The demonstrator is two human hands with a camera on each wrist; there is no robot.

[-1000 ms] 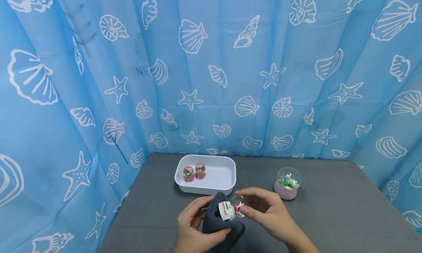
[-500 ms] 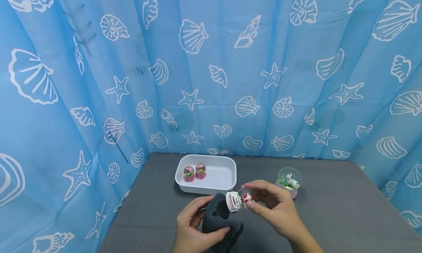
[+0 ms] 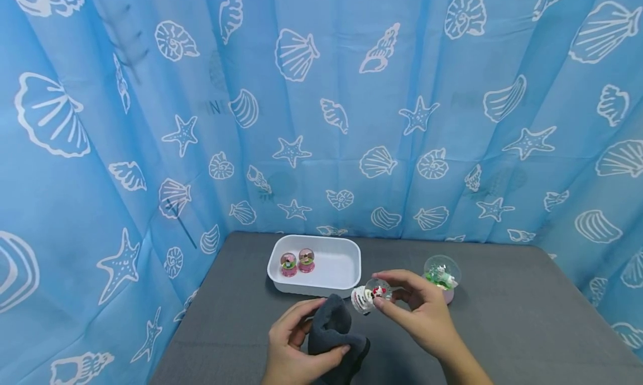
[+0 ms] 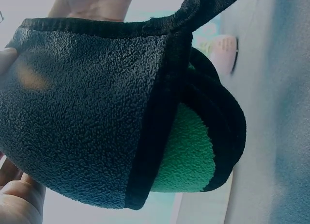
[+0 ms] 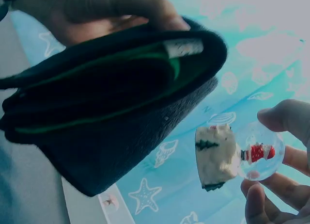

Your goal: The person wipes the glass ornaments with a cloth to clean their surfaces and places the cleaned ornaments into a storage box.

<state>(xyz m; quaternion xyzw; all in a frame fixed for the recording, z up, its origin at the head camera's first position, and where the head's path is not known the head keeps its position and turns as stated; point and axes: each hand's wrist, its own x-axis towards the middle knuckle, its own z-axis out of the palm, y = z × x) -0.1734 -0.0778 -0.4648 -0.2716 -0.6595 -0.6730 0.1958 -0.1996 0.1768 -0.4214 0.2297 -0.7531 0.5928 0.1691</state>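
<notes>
My left hand (image 3: 296,343) grips a folded dark grey towelling cloth (image 3: 326,332), thumb in front and fingers behind. In the left wrist view the cloth (image 4: 87,117) shows black edging and a green inner face; a white label (image 5: 186,48) shows in its fold in the right wrist view. To its right, my right hand (image 3: 419,312) holds a snow globe (image 3: 363,299) by its clear ball, fingertips around the glass. The globe lies sideways in the air, its white base (image 5: 215,156) toward the cloth but apart from it. A red-clad figure is inside the ball.
Behind the hands stands a white tray (image 3: 334,265) with two small pink-based snow globes (image 3: 288,265) at its left end. A larger snow globe (image 3: 442,272) on a purple base stands to the right, partly behind my right hand. A blue shell-print curtain (image 3: 321,173) hangs at the back.
My right hand has drawn the snow globe out from the cloth's fold, up and to the right, and its base has turned a little. The left hand and cloth have hardly moved.
</notes>
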